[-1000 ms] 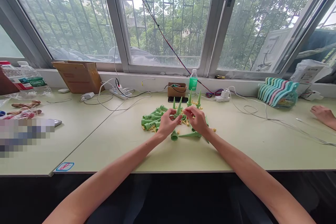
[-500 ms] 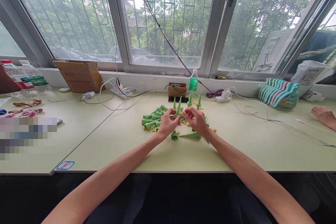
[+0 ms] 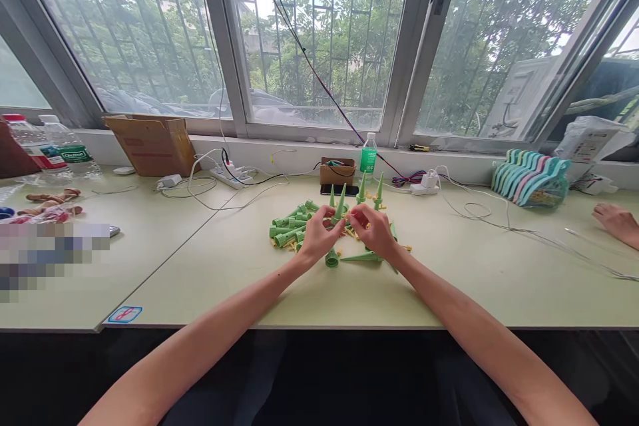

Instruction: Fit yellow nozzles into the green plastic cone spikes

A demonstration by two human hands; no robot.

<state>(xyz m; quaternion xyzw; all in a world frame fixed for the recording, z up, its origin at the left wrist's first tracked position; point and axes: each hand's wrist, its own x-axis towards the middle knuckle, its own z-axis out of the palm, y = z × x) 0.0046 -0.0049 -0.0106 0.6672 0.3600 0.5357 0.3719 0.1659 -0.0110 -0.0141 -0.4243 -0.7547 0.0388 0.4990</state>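
My left hand [image 3: 321,233] is closed around the base of a green plastic watering spike [image 3: 341,202], its point upward. My right hand [image 3: 372,229] pinches at the spike's side, where a bit of a small yellow plastic valve [image 3: 348,215] shows between the fingertips. Just behind my hands, a few more spikes [image 3: 378,192] stand upright with yellow parts on them. Loose green tube-shaped pieces [image 3: 285,238] lie in a pile left of my left hand. One green cap [image 3: 331,257] and a lying spike [image 3: 362,256] are nearer to me.
A phone [image 3: 339,190], a small cardboard box [image 3: 337,172] and a green-labelled bottle [image 3: 368,156] stand behind the pile. Power strips and white cables [image 3: 479,212] run along the back. Teal hangers [image 3: 532,176] and another person's hand [image 3: 616,223] are at right.
Both hands stay at the same spot on the spike, with only slight finger movement. Nothing else has visibly moved.
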